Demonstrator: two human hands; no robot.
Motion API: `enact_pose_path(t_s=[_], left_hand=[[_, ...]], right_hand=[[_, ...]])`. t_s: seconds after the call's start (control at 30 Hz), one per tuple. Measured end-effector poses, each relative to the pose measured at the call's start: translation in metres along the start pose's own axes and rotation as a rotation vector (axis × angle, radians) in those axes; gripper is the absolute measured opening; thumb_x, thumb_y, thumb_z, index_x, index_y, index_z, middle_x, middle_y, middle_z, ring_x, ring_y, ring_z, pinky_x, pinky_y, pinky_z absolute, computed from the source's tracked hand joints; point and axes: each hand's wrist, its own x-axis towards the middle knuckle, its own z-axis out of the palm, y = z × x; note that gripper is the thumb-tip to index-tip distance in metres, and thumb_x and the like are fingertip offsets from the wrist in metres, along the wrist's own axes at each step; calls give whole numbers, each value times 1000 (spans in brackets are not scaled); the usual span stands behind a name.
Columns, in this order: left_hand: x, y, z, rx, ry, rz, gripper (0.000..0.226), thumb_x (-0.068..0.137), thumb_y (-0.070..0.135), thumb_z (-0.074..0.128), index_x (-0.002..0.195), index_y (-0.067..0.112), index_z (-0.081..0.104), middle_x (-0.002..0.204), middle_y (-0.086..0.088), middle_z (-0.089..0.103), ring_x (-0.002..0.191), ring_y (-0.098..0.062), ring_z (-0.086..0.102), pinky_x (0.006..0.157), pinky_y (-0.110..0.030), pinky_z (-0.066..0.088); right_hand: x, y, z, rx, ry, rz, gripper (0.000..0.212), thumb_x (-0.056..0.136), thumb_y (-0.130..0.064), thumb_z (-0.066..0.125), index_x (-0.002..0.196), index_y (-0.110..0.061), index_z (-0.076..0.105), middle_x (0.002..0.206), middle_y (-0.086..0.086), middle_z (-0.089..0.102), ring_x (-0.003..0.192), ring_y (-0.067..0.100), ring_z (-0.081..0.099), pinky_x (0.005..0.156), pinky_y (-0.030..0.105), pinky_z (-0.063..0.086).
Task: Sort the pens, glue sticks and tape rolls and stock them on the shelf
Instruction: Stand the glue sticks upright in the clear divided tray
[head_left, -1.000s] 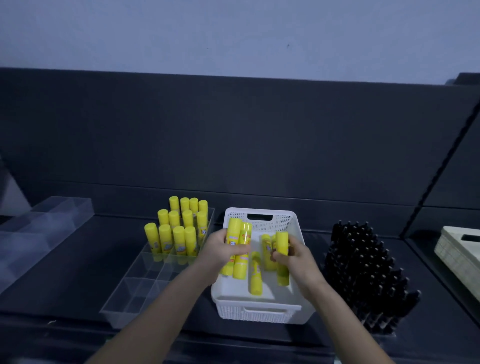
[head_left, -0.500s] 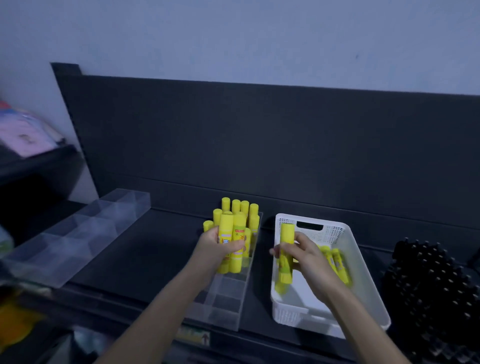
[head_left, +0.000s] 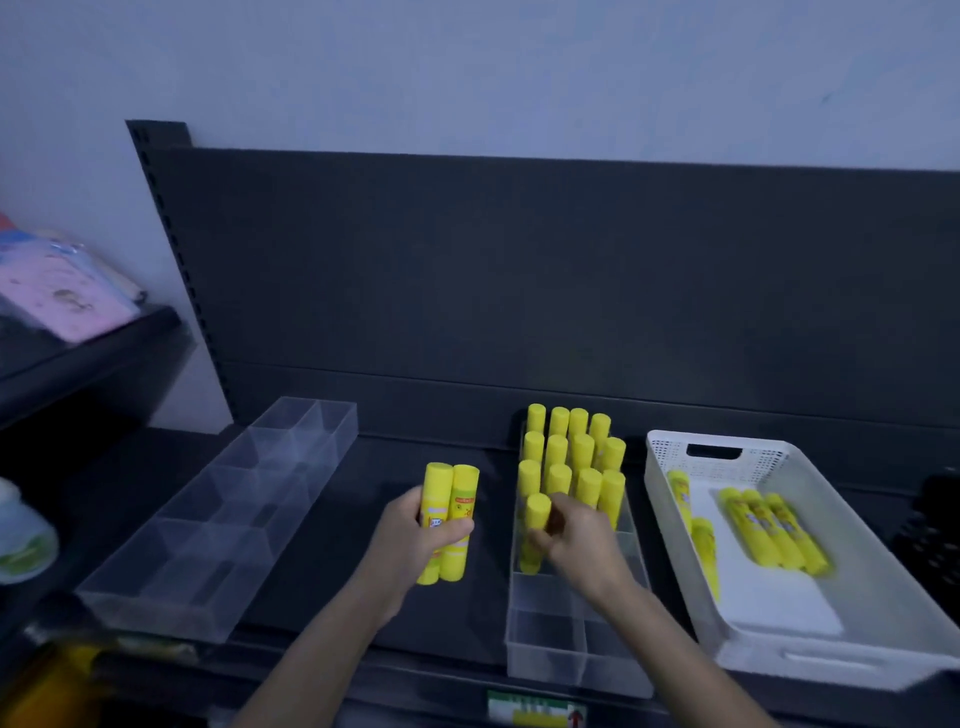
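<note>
Crossing over from the white basket (head_left: 841, 660), the right hand (head_left: 576, 540) now grips one glue stick (head_left: 537, 512) upright in the clear tray (head_left: 550, 654), just before the standing rows (head_left: 571, 452), while the left hand (head_left: 410, 535) alongside clutches two more sticks (head_left: 449, 493).

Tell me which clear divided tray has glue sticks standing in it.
The clear tray beside the white basket, where the right hand grips a glue stick; the left tray shows none.

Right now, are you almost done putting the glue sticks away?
Partly. Rows of glue sticks stand in the clear tray. The right hand sets in another stick; the left hand holds two more sticks. Loose sticks wait in the white basket.
</note>
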Motion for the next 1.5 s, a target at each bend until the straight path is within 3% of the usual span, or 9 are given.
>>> enact_pose_path(t_s=[0.4, 0.63, 0.77, 0.93, 1.17, 1.27, 1.33, 1.4, 1.5], left_hand=[[1, -5, 4, -54, -57, -16, 12, 79, 5, 69, 85, 13, 62, 75, -1, 65, 70, -14, 62, 59, -28, 48], [-6, 0, 13, -50, -41, 0, 12, 77, 4, 71, 82, 12, 63, 73, -2, 66, 67, -15, 63, 60, -30, 51], [-11, 8, 24, -67, -93, 47, 14, 76, 0, 71, 78, 12, 63, 61, 6, 66, 57, -5, 63, 51, -20, 47], [-15, 13, 38, -85, -176, 103, 16, 77, -1, 70, 83, 12, 66, 68, 5, 68, 64, -8, 65, 57, -21, 51], [-11, 8, 32, -8, -99, 103, 11, 86, 7, 63, 89, 17, 59, 74, -1, 62, 65, -10, 61, 65, -23, 52], [-10, 5, 27, 34, -99, 123, 6, 88, 10, 61, 88, 12, 55, 65, -1, 50, 52, -8, 48, 52, -19, 45], [-9, 2, 27, 81, -122, 120, 8, 92, 17, 56, 90, 10, 51, 67, 0, 46, 54, -7, 44, 51, -16, 42], [-8, -1, 28, 118, -132, 91, 10, 94, 20, 51, 91, 12, 46, 73, -2, 45, 61, -9, 44, 56, -17, 42], [-8, -7, 27, 125, -131, 43, 11, 94, 14, 49, 87, 19, 42, 77, -2, 46, 67, -12, 45, 64, -22, 41]], right_hand=[[-4, 4, 9, -210, -42, -4, 25, 83, -31, 64, 97, -11, 61, 98, 8, 68, 92, 25, 62, 76, 30, 45], [-14, -3, -14, -51, 17, -9, 39, 82, -28, 68, 116, -12, 61, 110, 3, 68, 106, 20, 60, 89, 28, 48], [-23, -21, -37, 178, 144, -83, 22, 84, -25, 66, 102, -12, 69, 83, -9, 64, 87, 10, 57, 69, 7, 37], [-29, -34, -38, 308, 26, -137, 43, 73, -47, 60, 78, -5, 66, 74, 5, 63, 79, 22, 55, 73, 36, 44], [-27, -21, -56, 589, 54, -24, 12, 94, -20, 51, 94, -11, 58, 86, 2, 61, 77, 14, 54, 74, 29, 44], [-26, -17, -63, 385, -62, 20, 23, 98, -33, 36, 117, -29, 49, 117, -8, 58, 96, 10, 57, 75, 17, 42], [-25, -11, -63, 141, -187, 73, 39, 100, -35, 31, 136, -23, 38, 110, -8, 57, 88, 15, 59, 69, 15, 40], [-21, -6, -62, 21, -274, 131, 40, 99, -34, 34, 137, -21, 34, 84, -5, 53, 59, 14, 52, 54, 18, 43], [-11, -3, -64, -162, -291, 156, 36, 93, -28, 49, 123, -10, 40, 93, 6, 53, 68, 15, 49, 67, 27, 42]])
